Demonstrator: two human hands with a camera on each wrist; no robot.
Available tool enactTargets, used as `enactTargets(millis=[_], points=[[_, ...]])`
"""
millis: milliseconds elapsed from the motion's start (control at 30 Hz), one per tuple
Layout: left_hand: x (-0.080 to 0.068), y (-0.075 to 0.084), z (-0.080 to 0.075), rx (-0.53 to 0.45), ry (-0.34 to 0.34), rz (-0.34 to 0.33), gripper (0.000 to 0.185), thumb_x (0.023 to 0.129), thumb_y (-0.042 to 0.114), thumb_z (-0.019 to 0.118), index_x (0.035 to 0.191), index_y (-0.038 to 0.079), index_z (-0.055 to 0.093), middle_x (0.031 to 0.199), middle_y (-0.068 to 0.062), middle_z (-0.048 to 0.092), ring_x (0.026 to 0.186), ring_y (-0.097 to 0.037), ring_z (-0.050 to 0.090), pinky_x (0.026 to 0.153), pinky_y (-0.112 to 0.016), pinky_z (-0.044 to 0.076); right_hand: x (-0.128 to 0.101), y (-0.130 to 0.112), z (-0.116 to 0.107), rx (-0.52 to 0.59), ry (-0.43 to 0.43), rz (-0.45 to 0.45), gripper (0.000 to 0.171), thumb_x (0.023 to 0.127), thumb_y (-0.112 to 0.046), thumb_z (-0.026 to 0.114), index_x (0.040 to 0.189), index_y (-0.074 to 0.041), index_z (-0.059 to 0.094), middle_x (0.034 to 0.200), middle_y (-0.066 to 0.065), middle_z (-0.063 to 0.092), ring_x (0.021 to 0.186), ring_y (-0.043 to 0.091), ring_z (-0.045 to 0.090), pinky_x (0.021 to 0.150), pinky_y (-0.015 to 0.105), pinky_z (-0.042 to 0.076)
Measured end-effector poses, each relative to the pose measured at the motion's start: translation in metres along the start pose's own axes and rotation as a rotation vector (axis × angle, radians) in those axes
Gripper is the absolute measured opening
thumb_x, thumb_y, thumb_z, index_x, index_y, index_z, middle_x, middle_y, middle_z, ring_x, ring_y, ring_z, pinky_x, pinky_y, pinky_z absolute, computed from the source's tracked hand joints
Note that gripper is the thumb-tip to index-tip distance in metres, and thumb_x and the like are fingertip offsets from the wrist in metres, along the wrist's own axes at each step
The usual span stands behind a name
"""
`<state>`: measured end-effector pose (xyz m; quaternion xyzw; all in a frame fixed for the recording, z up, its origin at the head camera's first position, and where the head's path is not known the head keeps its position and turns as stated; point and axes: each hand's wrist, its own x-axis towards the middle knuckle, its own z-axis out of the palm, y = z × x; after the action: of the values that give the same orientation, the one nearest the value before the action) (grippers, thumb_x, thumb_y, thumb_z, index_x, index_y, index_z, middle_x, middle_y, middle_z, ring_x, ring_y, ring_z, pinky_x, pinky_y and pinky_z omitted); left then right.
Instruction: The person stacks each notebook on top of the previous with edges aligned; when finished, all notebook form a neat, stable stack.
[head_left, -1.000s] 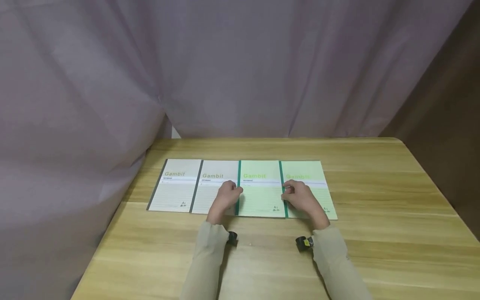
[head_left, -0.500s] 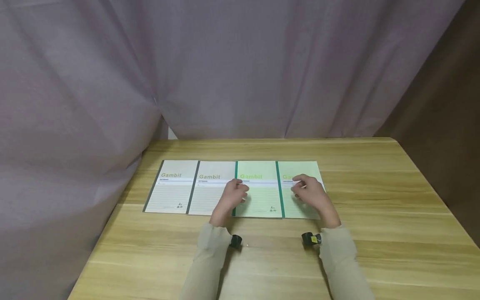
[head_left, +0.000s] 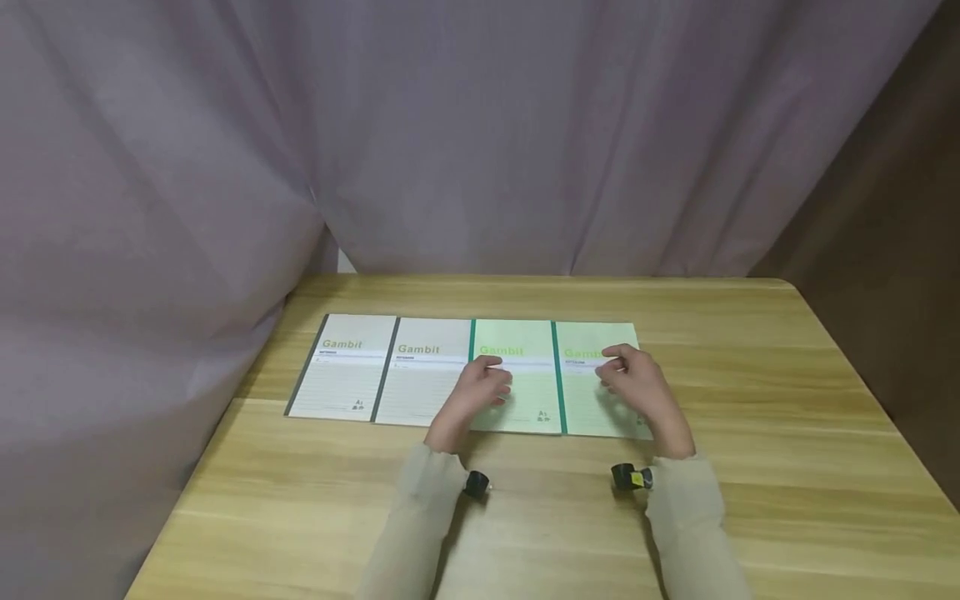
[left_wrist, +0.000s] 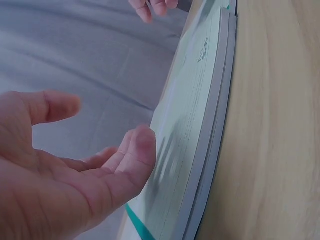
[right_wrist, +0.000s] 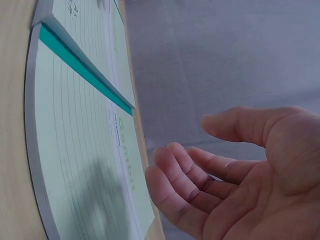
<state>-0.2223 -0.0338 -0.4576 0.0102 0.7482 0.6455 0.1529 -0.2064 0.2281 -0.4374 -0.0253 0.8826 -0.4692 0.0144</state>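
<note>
In the head view a row of notebooks lies flat, side by side. At the left are two white notebooks with dark grey spines, the outer white notebook (head_left: 343, 375) and the inner white notebook (head_left: 420, 375). Right of them lie two pale green ones with green spines, the inner green notebook (head_left: 525, 392) and the outer green notebook (head_left: 588, 404). My left hand (head_left: 478, 390) hovers by the inner green notebook's spine, fingers relaxed and holding nothing. Over the outer green notebook my right hand (head_left: 642, 385) is raised, its fingers loosely bent, casting a shadow on the cover (right_wrist: 75, 150).
The notebooks rest on a wooden table (head_left: 300, 500) whose back edge meets a greyish purple curtain (head_left: 465, 150). A darker brown curtain (head_left: 885, 250) hangs at the right. Black wrist cameras sit at both sleeves, the right camera (head_left: 622, 477) showing a yellow label.
Both hands have come up off the notebooks and drifted right, the right hand moving from the outer green notebook's spine to over its cover. The row of notebooks keeps its arrangement.
</note>
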Motion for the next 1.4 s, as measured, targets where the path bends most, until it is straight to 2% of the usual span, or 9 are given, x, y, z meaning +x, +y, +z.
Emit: enactTargets(millis=[200, 400, 600, 700, 833, 967, 1100, 1233, 1400], points=[[0.003, -0.001, 0.007, -0.021, -0.055, 0.013, 0.051, 0.099, 0.013, 0.055, 0.141, -0.013, 0.042, 0.120, -0.028, 0.062, 0.104, -0.040, 0.066, 0.085, -0.042, 0.058, -0.012, 0.011, -0.009, 0.015, 0.017, 0.042, 0.046, 0.100, -0.011, 0.058, 0.133, 0.020, 0.048, 0.106, 0.028, 0.066, 0.086, 0.036, 0.068, 0.068, 0.024, 0.054], [0.003, 0.001, 0.017, -0.042, -0.079, -0.014, 0.053, 0.099, 0.016, 0.056, 0.143, -0.011, 0.043, 0.124, -0.028, 0.063, 0.106, -0.039, 0.066, 0.087, -0.042, 0.057, -0.022, 0.024, -0.023, -0.022, 0.027, 0.051, 0.051, 0.103, -0.019, 0.056, 0.135, 0.021, 0.046, 0.107, 0.027, 0.064, 0.088, 0.035, 0.068, 0.069, 0.022, 0.054], [0.005, 0.001, 0.029, -0.121, -0.122, -0.046, 0.048, 0.099, 0.014, 0.055, 0.139, -0.011, 0.047, 0.122, -0.024, 0.063, 0.105, -0.034, 0.067, 0.088, -0.042, 0.057, -0.026, 0.036, -0.041, -0.015, 0.064, 0.111, 0.053, 0.104, -0.017, 0.052, 0.137, 0.023, 0.041, 0.111, 0.027, 0.061, 0.089, 0.023, 0.066, 0.071, 0.020, 0.054], [0.008, 0.003, 0.036, -0.152, -0.123, -0.058, 0.048, 0.098, 0.015, 0.057, 0.138, -0.010, 0.048, 0.121, -0.020, 0.064, 0.104, -0.032, 0.067, 0.087, -0.041, 0.057, -0.026, 0.039, -0.050, 0.007, 0.082, 0.124, 0.054, 0.105, -0.017, 0.050, 0.137, 0.024, 0.040, 0.112, 0.030, 0.059, 0.088, 0.018, 0.065, 0.074, 0.021, 0.056], [0.013, 0.007, 0.043, -0.176, -0.112, -0.062, 0.050, 0.096, 0.014, 0.059, 0.139, -0.009, 0.049, 0.121, -0.018, 0.062, 0.105, -0.034, 0.067, 0.087, -0.043, 0.057, -0.024, 0.039, -0.056, 0.016, 0.091, 0.128, 0.057, 0.106, -0.021, 0.050, 0.138, 0.024, 0.039, 0.113, 0.032, 0.058, 0.093, 0.026, 0.067, 0.077, 0.023, 0.057], [0.015, 0.007, 0.048, -0.193, -0.133, -0.079, 0.049, 0.097, 0.014, 0.059, 0.139, -0.008, 0.049, 0.122, -0.018, 0.061, 0.105, -0.035, 0.067, 0.086, -0.041, 0.057, -0.022, 0.040, -0.055, 0.033, 0.081, 0.168, 0.056, 0.105, -0.019, 0.049, 0.140, 0.023, 0.037, 0.119, 0.036, 0.057, 0.099, 0.033, 0.066, 0.078, 0.024, 0.056], [0.014, 0.005, 0.051, -0.219, -0.170, -0.102, 0.049, 0.099, 0.016, 0.059, 0.140, -0.008, 0.048, 0.123, -0.023, 0.062, 0.105, -0.035, 0.066, 0.086, -0.040, 0.058, -0.021, 0.040, -0.051, 0.000, 0.050, 0.218, 0.058, 0.104, -0.020, 0.049, 0.141, 0.024, 0.035, 0.124, 0.040, 0.056, 0.099, 0.039, 0.066, 0.079, 0.034, 0.057], [0.015, 0.006, 0.053, -0.220, -0.177, -0.104, 0.047, 0.100, 0.016, 0.058, 0.140, -0.009, 0.048, 0.123, -0.023, 0.061, 0.104, -0.033, 0.066, 0.086, -0.039, 0.058, -0.018, 0.036, -0.050, -0.060, 0.012, 0.253, 0.063, 0.105, -0.025, 0.049, 0.142, 0.023, 0.033, 0.130, 0.043, 0.050, 0.107, 0.046, 0.064, 0.090, 0.049, 0.054], [0.017, 0.008, 0.057, -0.193, -0.157, -0.105, 0.044, 0.101, 0.015, 0.056, 0.137, -0.010, 0.051, 0.121, -0.021, 0.063, 0.104, -0.030, 0.066, 0.085, -0.038, 0.058, -0.016, 0.033, -0.050, -0.105, -0.015, 0.291, 0.065, 0.104, -0.028, 0.050, 0.142, 0.022, 0.034, 0.134, 0.041, 0.047, 0.116, 0.047, 0.054, 0.095, 0.054, 0.048]])
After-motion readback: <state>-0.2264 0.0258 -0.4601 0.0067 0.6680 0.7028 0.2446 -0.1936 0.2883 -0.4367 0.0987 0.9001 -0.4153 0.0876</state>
